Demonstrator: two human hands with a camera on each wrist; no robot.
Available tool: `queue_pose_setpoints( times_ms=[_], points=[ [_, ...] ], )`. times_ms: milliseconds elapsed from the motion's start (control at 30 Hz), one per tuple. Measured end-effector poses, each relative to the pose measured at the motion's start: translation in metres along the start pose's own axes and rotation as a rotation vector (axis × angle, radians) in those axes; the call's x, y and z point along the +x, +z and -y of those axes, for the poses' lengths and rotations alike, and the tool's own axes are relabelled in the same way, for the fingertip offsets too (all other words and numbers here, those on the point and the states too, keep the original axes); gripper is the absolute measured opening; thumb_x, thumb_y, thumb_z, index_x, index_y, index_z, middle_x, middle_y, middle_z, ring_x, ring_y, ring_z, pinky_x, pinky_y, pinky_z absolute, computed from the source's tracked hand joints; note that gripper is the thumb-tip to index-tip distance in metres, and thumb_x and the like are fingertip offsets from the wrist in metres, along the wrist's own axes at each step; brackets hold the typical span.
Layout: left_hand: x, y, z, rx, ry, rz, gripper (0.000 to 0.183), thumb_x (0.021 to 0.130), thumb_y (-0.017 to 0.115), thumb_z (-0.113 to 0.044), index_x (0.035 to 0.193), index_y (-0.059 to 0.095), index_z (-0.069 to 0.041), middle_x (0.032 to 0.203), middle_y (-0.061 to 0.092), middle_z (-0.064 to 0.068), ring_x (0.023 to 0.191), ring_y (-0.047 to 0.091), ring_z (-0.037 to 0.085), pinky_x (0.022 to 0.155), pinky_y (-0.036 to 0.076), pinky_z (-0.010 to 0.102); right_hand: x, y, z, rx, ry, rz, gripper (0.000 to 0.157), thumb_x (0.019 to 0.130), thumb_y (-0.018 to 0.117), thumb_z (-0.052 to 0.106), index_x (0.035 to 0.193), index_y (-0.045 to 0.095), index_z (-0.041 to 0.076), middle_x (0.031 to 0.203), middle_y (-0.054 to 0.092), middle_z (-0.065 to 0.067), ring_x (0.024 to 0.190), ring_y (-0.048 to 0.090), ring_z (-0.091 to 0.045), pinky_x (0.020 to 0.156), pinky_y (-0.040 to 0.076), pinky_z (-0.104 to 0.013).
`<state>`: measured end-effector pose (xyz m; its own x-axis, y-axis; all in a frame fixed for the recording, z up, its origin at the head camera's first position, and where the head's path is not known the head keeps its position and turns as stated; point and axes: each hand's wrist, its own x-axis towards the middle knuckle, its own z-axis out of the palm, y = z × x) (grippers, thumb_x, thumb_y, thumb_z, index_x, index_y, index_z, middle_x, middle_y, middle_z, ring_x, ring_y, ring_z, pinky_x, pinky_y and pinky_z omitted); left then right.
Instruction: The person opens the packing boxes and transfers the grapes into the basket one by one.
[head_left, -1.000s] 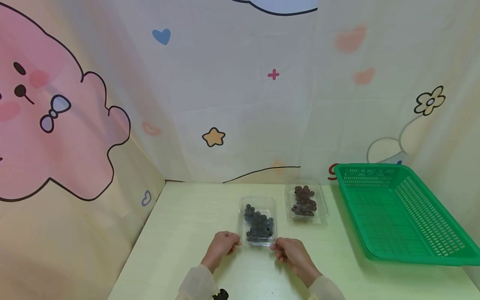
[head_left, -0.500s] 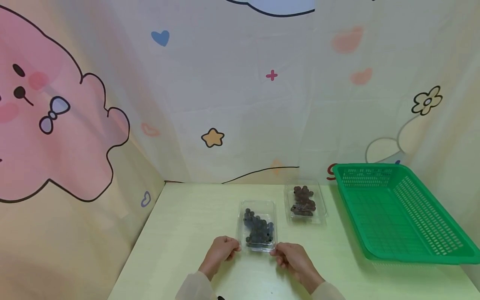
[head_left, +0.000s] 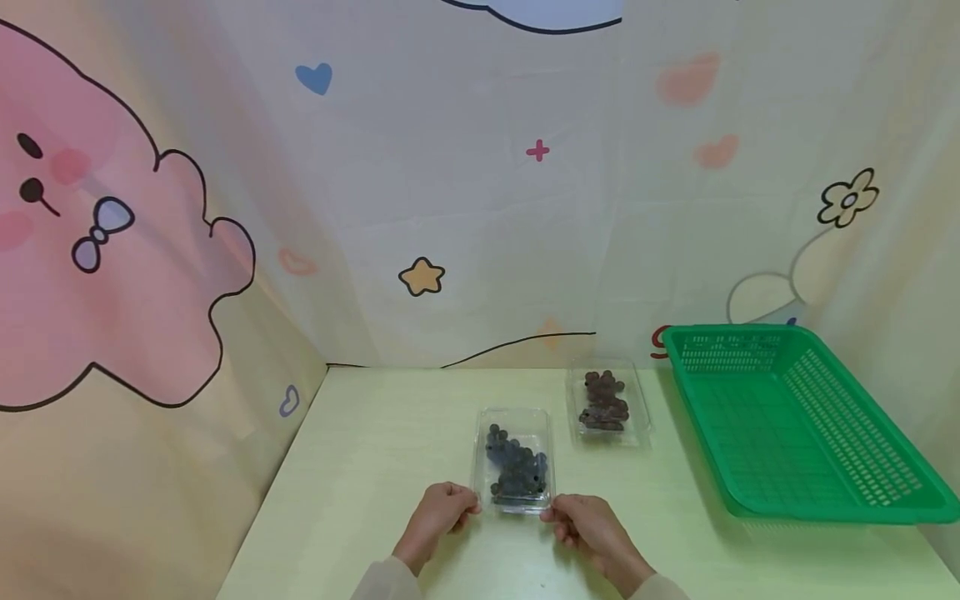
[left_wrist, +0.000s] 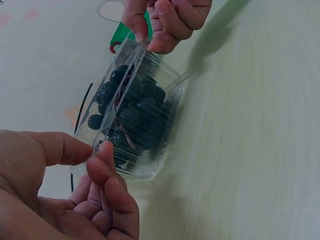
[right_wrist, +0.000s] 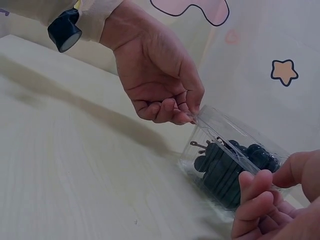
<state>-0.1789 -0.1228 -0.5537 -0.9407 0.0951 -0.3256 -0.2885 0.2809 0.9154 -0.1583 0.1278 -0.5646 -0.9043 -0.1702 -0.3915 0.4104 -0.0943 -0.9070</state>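
A clear plastic clamshell box [head_left: 513,417] of dark grapes [head_left: 517,468] sits on the table in front of me, its lid down over the fruit. My left hand [head_left: 442,510] pinches the box's near left corner between thumb and index finger. At the near right corner my right hand [head_left: 588,525] pinches the rim the same way. In the left wrist view, the left thumb and index finger [left_wrist: 75,150] meet on the edge where lid and base come together. The right wrist view has the right fingers [right_wrist: 257,200] on that same edge.
Behind and to the right lies a second clear box [head_left: 636,417] with reddish-brown grapes [head_left: 606,402]. A large green plastic basket [head_left: 772,442] takes up the table's right side. A printed curtain [head_left: 480,208] hangs along the back of the pale table [head_left: 360,450].
Both hands and the dark grape box have shifted slightly toward me, the pinch on its corners unchanged. The head view has turned a little; the other box and the basket stay put.
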Motion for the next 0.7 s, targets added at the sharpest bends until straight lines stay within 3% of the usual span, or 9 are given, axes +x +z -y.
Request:
queue_pose_setpoints(
  times_ms=[700],
  points=[
    [-0.015,0.003,0.008,-0.005,0.0,0.013,0.01,0.092,0.063,-0.01,0.094,0.068,-0.001,0.078,0.066,0.0,0.064,0.052,0.01,0.06,0.045,0.023,-0.016,-0.004,-0.007,0.004,0.018,0.044,0.021,0.099,0.056,0.012,0.097,0.07,-0.003,0.085,0.071,-0.003,0.06,0.052,-0.005,0.054,0.042,-0.018]
  ],
)
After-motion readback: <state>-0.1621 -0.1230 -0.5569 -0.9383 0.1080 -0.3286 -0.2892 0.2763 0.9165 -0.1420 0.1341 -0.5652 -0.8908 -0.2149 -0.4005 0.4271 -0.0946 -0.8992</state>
